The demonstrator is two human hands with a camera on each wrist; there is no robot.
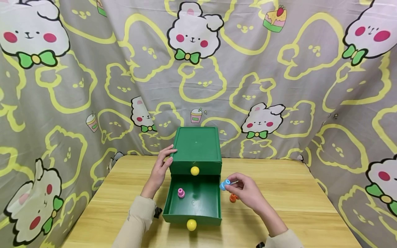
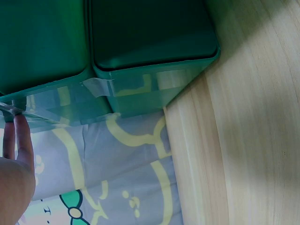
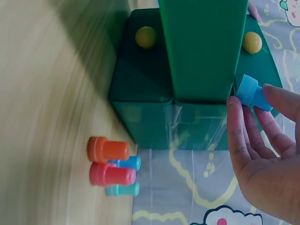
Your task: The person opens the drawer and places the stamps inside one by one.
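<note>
A green plastic drawer cabinet (image 1: 196,143) stands on the table, its middle drawer (image 1: 198,205) pulled out towards me. Inside that drawer, on the left, a pink stamp (image 1: 181,193) stands upright. My right hand (image 1: 248,193) pinches a small light-blue stamp (image 1: 224,185) between thumb and fingers, beside the drawer's right wall. In the right wrist view the stamp (image 3: 251,91) tilts, wide end towards the drawer. My left hand (image 1: 159,168) rests with extended fingers against the cabinet's left side and top edge; the left wrist view shows fingertips (image 2: 19,126) touching that side.
Right of the cabinet, several more stamps stand on the table: an orange one (image 3: 110,150), a red-pink one (image 3: 112,174), a blue one (image 3: 131,162) and a teal one (image 3: 124,189). Yellow knobs (image 1: 191,225) stick out of the drawer fronts. A patterned curtain (image 1: 201,79) hangs behind the wooden table (image 1: 273,206).
</note>
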